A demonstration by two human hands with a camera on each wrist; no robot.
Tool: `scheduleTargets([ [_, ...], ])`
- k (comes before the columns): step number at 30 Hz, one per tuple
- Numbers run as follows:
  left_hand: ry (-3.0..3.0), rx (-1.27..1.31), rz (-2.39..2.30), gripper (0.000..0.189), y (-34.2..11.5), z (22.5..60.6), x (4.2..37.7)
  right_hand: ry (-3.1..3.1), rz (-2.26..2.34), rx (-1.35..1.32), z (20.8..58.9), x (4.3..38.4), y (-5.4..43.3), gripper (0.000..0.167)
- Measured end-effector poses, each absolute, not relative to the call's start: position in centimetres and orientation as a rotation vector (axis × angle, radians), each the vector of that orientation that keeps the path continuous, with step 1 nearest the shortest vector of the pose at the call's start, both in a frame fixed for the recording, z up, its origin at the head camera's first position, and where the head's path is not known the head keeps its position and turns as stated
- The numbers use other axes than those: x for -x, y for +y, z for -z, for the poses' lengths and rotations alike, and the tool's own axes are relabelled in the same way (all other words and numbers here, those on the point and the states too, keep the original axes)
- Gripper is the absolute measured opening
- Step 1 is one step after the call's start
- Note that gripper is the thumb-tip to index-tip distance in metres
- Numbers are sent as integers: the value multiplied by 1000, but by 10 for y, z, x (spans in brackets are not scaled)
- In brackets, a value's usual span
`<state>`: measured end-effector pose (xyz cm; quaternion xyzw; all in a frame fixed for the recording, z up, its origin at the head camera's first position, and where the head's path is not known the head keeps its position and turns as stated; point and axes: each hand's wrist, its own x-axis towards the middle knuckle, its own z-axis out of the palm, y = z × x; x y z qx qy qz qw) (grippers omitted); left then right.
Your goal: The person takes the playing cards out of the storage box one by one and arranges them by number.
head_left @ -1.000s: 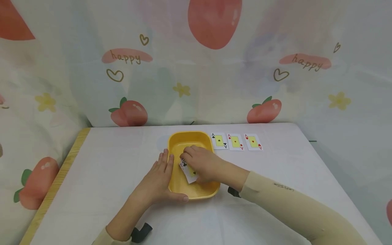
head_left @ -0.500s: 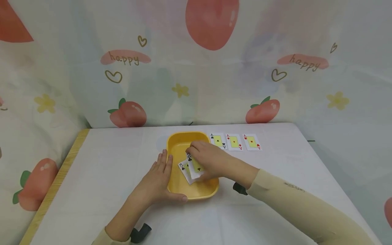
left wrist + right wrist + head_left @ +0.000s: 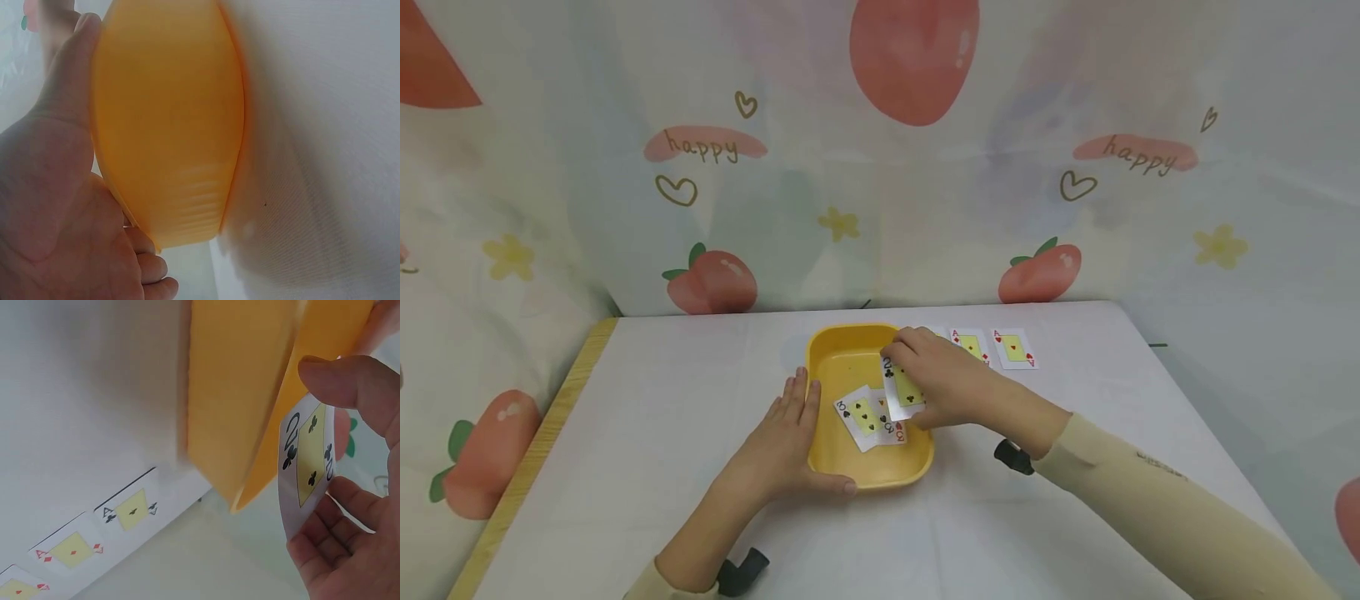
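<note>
In the head view my right hand (image 3: 943, 379) pinches a two of clubs (image 3: 903, 387) between thumb and fingers, above the right side of a yellow plastic tray (image 3: 823, 462). The right wrist view has the same two of clubs (image 3: 307, 456) tilted and face visible. My left hand (image 3: 782, 442) rests against the tray's left side, fingers straight and thumb along the near edge. Inside the tray lie a black-suited card (image 3: 859, 418) and a partly covered card with red marks (image 3: 897, 432).
Behind and right of the tray are an ace of diamonds (image 3: 970, 343) and an ace of hearts (image 3: 1015, 348). An ace of clubs (image 3: 130, 509) beside them is mostly hidden by my right hand in the head view. A white cloth (image 3: 647, 433) covers the table.
My right hand has picked the two of clubs off the pile and moved it up and right, uncovering the cards beneath. My left hand has stayed on the tray.
</note>
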<state>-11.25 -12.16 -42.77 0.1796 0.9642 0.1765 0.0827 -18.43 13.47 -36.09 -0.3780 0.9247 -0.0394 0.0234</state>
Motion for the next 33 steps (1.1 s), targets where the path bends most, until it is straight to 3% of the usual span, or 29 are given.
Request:
scheduleTargets([
  [33, 2869, -498, -524, 147, -120, 428, 112, 2922, 131, 908, 384, 178, 195, 81],
])
